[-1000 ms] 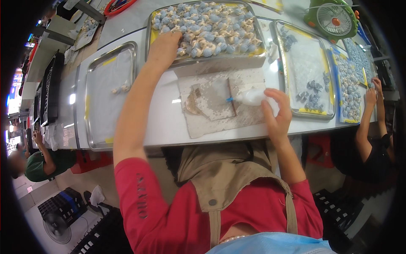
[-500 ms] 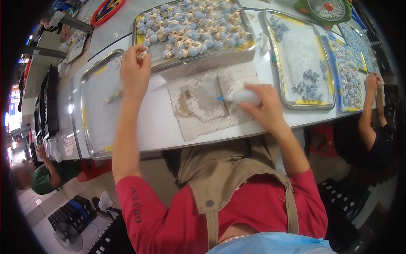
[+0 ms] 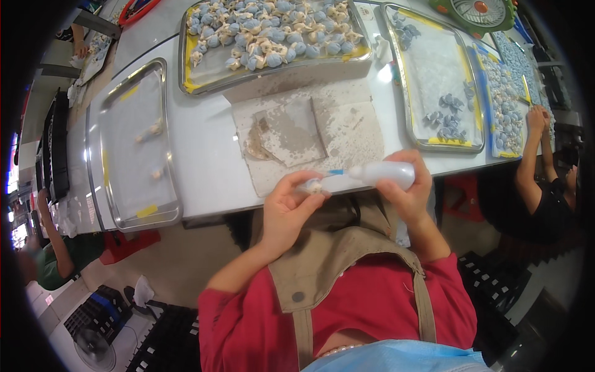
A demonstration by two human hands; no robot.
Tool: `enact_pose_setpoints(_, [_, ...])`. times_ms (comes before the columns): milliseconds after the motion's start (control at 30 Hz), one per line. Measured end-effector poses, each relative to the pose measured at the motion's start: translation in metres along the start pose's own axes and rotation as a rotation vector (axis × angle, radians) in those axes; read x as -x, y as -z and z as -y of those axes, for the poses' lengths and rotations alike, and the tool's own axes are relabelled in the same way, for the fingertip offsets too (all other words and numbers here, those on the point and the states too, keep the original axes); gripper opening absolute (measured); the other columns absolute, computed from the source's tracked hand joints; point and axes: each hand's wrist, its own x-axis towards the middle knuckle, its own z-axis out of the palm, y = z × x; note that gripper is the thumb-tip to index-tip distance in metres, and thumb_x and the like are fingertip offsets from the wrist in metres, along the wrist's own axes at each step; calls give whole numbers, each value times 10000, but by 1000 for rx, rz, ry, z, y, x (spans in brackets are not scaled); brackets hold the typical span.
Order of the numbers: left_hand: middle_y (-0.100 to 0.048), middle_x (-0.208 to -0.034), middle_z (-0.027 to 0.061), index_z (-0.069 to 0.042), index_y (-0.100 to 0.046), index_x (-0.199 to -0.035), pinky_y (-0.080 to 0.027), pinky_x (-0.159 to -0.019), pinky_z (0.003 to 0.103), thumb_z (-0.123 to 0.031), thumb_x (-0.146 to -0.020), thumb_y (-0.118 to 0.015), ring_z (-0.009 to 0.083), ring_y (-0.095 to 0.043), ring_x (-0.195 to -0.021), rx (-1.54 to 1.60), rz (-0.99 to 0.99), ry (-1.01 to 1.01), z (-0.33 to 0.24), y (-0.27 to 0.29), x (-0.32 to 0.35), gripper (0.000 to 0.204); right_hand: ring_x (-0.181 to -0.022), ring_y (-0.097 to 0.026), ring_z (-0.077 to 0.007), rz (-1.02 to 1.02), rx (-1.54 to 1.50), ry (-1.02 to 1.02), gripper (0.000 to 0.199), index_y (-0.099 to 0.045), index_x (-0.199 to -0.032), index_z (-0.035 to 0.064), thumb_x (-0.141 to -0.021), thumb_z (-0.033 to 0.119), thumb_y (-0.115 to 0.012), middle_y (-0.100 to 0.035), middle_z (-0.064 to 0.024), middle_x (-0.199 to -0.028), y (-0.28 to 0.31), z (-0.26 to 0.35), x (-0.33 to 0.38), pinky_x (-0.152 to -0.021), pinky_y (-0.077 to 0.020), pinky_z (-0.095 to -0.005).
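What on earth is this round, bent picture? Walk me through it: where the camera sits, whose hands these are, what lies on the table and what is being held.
The camera is worn on a person's head and looks down, so the wide lens bends straight edges. The two arms coming up from below are that person's own.

The left hand pinches a small pale piece in its fingers. The right hand grips a white squeeze bottle, its blue nozzle pointing at that piece.

On the white table lies a stained mat. Behind it a metal tray is heaped with blue and cream pieces. A nearly bare tray sits on the left, and another tray with a few blue pieces on the right. At the far right, another person's hand works at a further tray.
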Motion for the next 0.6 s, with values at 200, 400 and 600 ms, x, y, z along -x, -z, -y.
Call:
enact_pose_setpoints(200, [-588, -1018, 116, 20, -476, -1150, -471, -788, 224, 46, -826, -573, 130, -578, -916, 4, -1, -30, 1, -4, 5, 339, -621, -533, -142, 18, 193, 212, 333, -562, -885, 0, -674, 147, -773, -575, -93, -778, 5, 4, 7, -559, -418, -244])
enact_pose_setpoints(400, [-583, -1027, 118, 23, -484, -1146, -468, -819, 236, 67, -818, -572, 137, -574, -933, -14, 3, -50, 3, -5, 7, 343, -606, -486, -134, 50, 304, 336, 336, -554, -870, -16, -687, 181, -755, -518, -77, -731, -2, 15, 4, -531, -383, -235])
enact_pose_setpoints(600, [-584, -1029, 122, 26, -481, -1151, -465, -831, 244, 70, -819, -567, 146, -574, -942, -2, 14, -41, 1, -5, 8, 346, -543, -481, -198, 0, 341, 367, 345, -576, -799, 32, -613, 199, -814, -578, -64, -681, -10, 19, -1, -482, -384, -292])
